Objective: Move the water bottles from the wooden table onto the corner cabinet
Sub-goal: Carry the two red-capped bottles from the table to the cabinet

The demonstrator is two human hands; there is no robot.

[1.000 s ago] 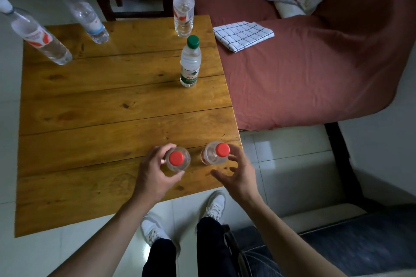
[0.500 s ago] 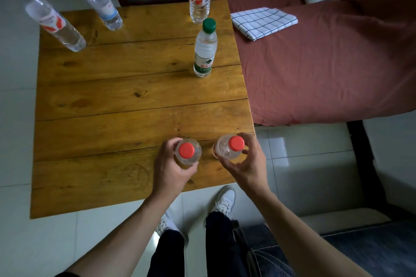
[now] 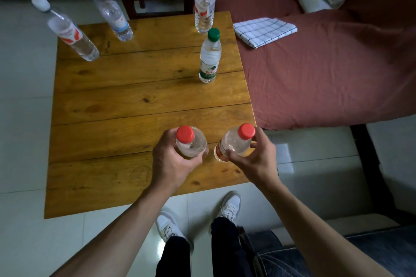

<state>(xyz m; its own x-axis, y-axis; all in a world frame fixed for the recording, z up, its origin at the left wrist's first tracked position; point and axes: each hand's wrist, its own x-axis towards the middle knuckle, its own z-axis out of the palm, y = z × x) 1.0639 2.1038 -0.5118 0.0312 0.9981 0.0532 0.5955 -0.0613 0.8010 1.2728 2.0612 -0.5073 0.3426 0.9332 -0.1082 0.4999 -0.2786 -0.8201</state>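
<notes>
Bottles with red caps are sitting in both grips at the wooden table's [image 3: 126,105] near edge: the left hand [image 3: 171,159] is wrapping its fingers round one red-capped bottle [image 3: 190,141], the right hand [image 3: 254,159] is clasping the other bottle [image 3: 236,141], tilted. Four more bottles are standing farther back.

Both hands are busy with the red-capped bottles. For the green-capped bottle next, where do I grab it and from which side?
Judging by its pose, take the green-capped bottle around its mid-body, at the white and green label, coming from the near side. It stands upright near the right edge of the wooden table, with open tabletop in front of it. The white-capped bottle stands close behind, so don't reach past it.
</notes>
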